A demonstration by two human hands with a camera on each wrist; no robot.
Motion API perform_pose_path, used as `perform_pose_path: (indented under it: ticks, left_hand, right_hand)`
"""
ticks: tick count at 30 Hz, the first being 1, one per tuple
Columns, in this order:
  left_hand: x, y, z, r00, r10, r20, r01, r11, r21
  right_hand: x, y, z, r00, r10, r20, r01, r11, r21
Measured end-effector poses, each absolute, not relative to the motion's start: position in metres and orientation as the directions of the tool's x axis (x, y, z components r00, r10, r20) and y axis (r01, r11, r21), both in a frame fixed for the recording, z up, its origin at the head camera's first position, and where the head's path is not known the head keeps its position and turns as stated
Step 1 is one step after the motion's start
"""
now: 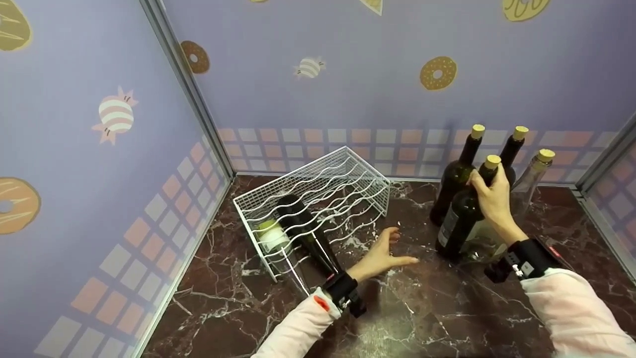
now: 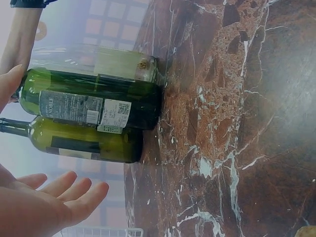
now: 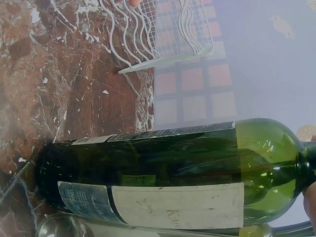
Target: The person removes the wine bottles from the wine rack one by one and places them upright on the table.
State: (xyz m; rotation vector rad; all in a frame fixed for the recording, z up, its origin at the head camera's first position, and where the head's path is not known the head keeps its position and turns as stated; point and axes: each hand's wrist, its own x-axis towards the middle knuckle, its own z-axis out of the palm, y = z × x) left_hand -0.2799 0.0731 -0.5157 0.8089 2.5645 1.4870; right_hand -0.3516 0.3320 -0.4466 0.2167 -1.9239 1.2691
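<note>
My right hand (image 1: pixel 494 199) grips the neck of a dark green wine bottle (image 1: pixel 459 223), which has a cork and a pale label. The bottle stands upright, its base at the marble surface in the right wrist view. My left hand (image 1: pixel 380 256) is held out between the rack and the bottles, fingers and thumb spread, nothing in it. Left of it, a white wire wine rack (image 1: pixel 310 171) with wavy bars holds a dark bottle (image 1: pixel 300 216) and a clear bottle (image 1: pixel 273 236) with a yellow-white label, both lying down.
Two more dark corked bottles stand behind the gripped one, a left bottle (image 1: pixel 449 184) and a right bottle (image 1: pixel 512 149). A clear corked bottle (image 1: pixel 529 181) is close on the right. Patterned panels (image 1: pixel 348 74) wall the dark marble tabletop (image 1: pixel 422 308) at the back and sides.
</note>
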Motion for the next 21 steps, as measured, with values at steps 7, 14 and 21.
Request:
perform_pose_path:
  ticks: [7,14,21]
  left_hand:
    - [-0.295,0.078,-0.534,-0.843,0.483,0.236,0.449,0.389,0.805]
    - [-0.289,0.077,-0.521,-0.862,0.456,0.221,0.416,0.388,0.823]
    - [-0.288,0.073,-0.52,-0.852,0.469,0.233,0.428,0.367,0.826]
  right_hand:
    - [-0.331,0.326,-0.425,-0.76,0.284,0.584,-0.345,0.585,-0.734]
    - [-0.314,0.316,-0.394,-0.669,0.197,0.717,-0.482,0.62,-0.619]
    - [-0.305,0.294,-0.355,-0.394,0.055,0.917,-0.702,0.626,-0.339]
